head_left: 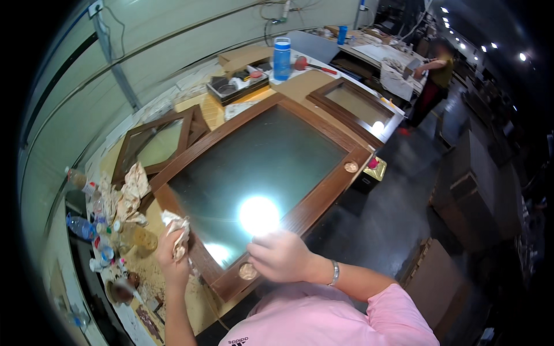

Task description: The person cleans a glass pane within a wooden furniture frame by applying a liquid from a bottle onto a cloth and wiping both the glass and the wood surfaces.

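Observation:
A wooden cabinet door with a dark brown frame and a glass pane lies tilted across the bench in front of me. Two round hinge holes are cut into its near rail. My left hand is closed around a crumpled, stained white rag beside the door's left stile. Over the near rail, close to one hinge hole, my right hand has its fingers curled together. Whatever it may hold is hidden. A bright lamp reflection covers part of the glass.
Smaller framed doors lie at left and far right. Bottles and a dirty rag crowd the left edge. Behind stand a tool tray and a blue bottle. A person works at another bench; cartons stand right.

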Tool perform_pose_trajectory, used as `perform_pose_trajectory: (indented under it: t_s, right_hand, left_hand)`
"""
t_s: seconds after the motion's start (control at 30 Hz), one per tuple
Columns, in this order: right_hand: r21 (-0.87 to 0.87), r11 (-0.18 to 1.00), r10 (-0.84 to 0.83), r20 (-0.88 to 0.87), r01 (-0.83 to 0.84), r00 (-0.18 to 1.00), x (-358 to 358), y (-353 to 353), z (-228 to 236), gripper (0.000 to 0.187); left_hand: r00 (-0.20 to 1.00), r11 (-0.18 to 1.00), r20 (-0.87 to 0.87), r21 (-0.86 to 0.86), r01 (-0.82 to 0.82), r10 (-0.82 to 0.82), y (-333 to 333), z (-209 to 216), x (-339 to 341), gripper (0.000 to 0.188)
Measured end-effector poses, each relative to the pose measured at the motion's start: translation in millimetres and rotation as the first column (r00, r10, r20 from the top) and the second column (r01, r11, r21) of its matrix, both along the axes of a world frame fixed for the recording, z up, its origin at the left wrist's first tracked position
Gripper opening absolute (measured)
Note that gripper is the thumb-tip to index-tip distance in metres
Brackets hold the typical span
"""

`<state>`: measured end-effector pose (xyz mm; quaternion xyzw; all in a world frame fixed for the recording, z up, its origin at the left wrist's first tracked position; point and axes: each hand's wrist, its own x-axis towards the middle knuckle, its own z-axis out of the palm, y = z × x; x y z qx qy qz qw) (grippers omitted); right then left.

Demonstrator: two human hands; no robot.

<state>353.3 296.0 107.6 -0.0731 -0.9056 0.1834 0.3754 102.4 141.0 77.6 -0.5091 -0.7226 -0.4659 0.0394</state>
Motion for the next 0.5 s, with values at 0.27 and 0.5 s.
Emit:
perform_pose_trajectory:
  t_s: [0.27,0.5]
  right_hand:
    - [-0.074,0.812,-0.580,0.017,0.579,0.815,105,195,8,0.034]
    - [-0.517,0.813,-0.205,0.175,0.267,0.963,114,263,-17,0.055]
  left_hand:
    - [0.910,0.997,0.409,0.020,-0.079,0.064,1,46,-5,0.034]
    - [0.972,0.963,-0.015,-0.144,0.229,-0.234,202,103,69,0.032]
